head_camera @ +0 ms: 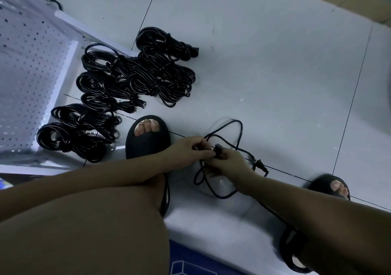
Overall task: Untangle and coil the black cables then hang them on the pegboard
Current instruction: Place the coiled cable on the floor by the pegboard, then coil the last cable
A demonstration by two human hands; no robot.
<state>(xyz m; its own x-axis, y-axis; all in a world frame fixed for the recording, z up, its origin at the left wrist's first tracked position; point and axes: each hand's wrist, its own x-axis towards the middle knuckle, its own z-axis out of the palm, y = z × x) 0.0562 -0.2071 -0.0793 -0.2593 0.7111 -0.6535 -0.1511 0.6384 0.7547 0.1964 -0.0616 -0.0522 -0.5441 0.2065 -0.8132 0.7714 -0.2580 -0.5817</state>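
The left hand and the right hand both pinch with curled fingers the loose black cable, whose loops lie on the floor. Coiled cables lie near, beside the white pegboard

Coiled cables on floor, right of pegboard; loose cable approx. btwn sandals.
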